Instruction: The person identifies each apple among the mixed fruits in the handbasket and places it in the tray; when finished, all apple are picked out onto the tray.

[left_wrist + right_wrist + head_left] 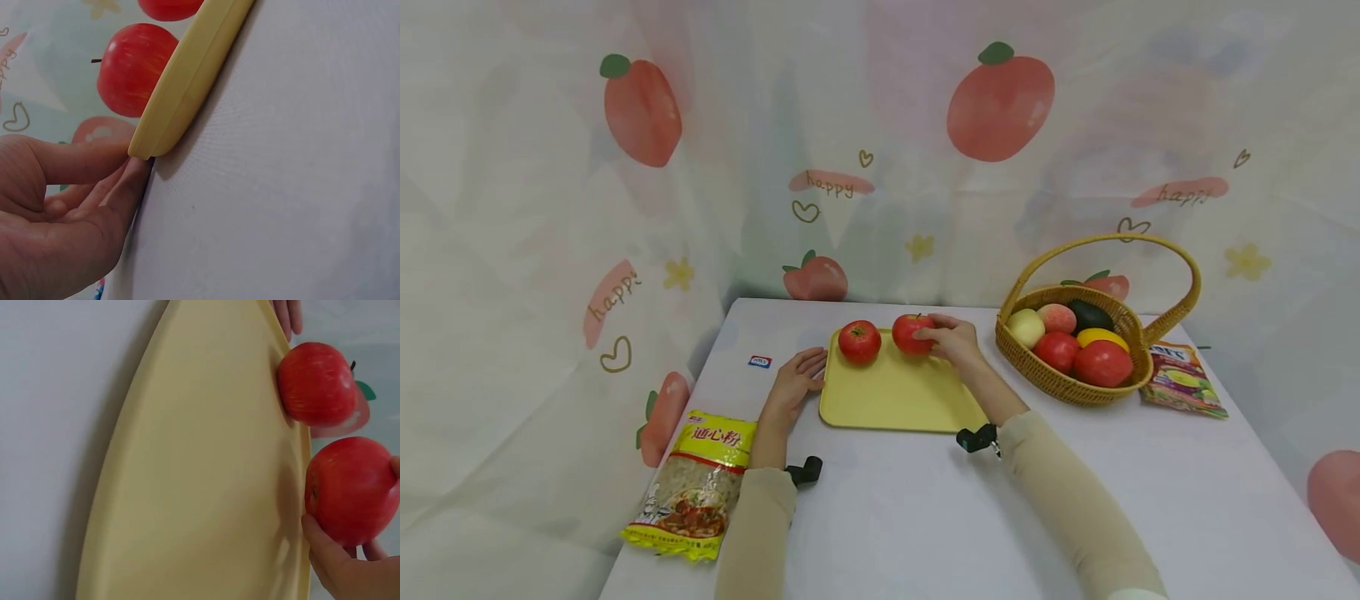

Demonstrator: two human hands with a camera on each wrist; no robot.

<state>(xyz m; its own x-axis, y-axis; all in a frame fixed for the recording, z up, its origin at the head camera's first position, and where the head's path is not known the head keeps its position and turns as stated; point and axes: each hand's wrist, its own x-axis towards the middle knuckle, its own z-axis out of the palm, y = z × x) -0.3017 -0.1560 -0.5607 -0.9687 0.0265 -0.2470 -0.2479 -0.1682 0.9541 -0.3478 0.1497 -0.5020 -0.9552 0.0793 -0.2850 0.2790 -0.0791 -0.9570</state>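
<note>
Between the thumb and fingers of my right hand [953, 340] is a red apple [912, 333], held over the far right part of a yellow tray [895, 400]. In the right wrist view, fingertips touch the lower side of this apple [350, 490]. Another red apple [860, 342] rests on the tray's far left corner, stem up. My left hand [793, 387] lies at the tray's left edge with its fingers fairly straight. The left wrist view has its fingertips touching the rim [181, 94] close to the tabletop; part of that contact is hidden.
A wicker basket [1063, 387] of assorted fruit stands at the back right, its handle raised. Behind it lies a colourful packet [1183, 383]. A yellow pasta bag [696, 483] is beside my left forearm, and a small red-and-blue label [760, 362] lies farther back. Printed cloth surrounds the table.
</note>
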